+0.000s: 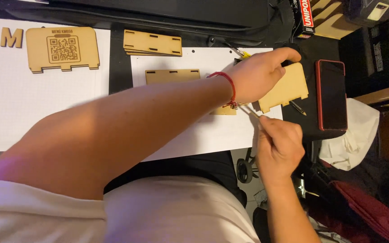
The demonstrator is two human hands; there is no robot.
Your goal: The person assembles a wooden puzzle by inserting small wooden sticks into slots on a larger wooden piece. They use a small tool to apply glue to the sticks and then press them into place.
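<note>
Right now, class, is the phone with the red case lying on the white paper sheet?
No. The phone lies on a dark surface right of the white paper sheet, beside the wooden panel under the left hand.

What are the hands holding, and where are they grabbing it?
The left hand grips a flat wooden panel by its top left corner. The right hand pinches a thin stick at its near end.

A smartphone (332,94) lies just right of the left hand's fingers (289,55), its dark screen blank within a red case. Beyond those fingertips, at the top edge, stands a red-and-white box (303,18). Far to the left of the fingers lies a tan wooden panel (62,48) engraved with a square code pattern.
</note>
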